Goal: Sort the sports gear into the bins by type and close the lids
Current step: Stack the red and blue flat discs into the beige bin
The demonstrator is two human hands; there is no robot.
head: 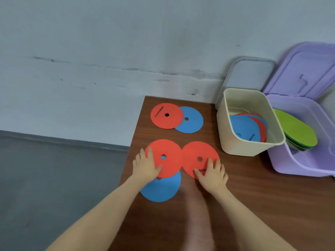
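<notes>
A brown wooden table (253,205) stands against a scuffed pale wall (108,42), grey floor (45,169) beside it.

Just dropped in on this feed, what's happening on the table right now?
A person is sorting flat round sports discs. The left hand rests on a red disc that overlaps a blue disc, and the right hand presses on a second red disc. Another red and blue pair lies farther back on the table. The cream bin already holds red and blue discs, the purple bin holds green ones, and both lids are still open.
</notes>
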